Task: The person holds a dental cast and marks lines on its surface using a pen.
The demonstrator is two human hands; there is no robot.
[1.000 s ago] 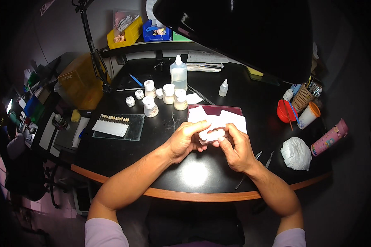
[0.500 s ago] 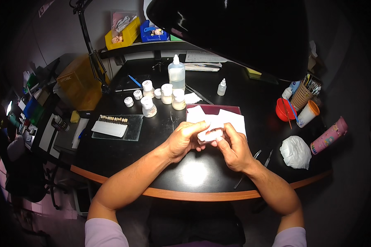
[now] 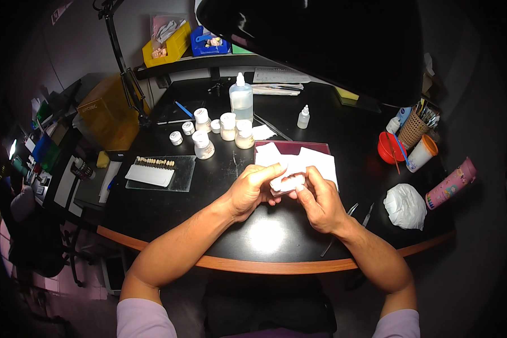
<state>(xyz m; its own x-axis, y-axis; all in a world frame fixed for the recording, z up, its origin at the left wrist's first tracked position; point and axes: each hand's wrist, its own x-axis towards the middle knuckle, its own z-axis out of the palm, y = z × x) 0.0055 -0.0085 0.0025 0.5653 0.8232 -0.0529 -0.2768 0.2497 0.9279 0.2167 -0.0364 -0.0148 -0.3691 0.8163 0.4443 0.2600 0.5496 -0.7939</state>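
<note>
Between both hands, above the middle of the desk, is a white dental cast (image 3: pixel 286 184). Its curved arch is bright under the lamp and partly covered by fingers. My left hand (image 3: pixel 252 188) grips its left side, thumb on top and fingers curled beneath. With thumb and fingers closed, my right hand (image 3: pixel 320 203) holds the right side. White paper (image 3: pixel 321 163) lies behind the hands on a dark red tray (image 3: pixel 307 148). Beside my right wrist, metal tweezers (image 3: pixel 352 209) and a thin knife-like tool (image 3: pixel 369 215) rest on the desk.
Several lidded powder jars (image 3: pixel 203 146) and a clear squeeze bottle (image 3: pixel 241 101) stand behind my left hand. A tooth shade guide (image 3: pixel 151 174) lies on a glass plate at left. A crumpled white bag (image 3: pixel 404 207), red bowl (image 3: pixel 390 149) and pink bottle (image 3: pixel 450 183) are at right. A black lamp shade (image 3: pixel 321 45) overhangs.
The dental cast has tilted slightly in my fingers, showing more of its arch. Both hands keep almost the same place and hold. The whole view has shifted a little.
</note>
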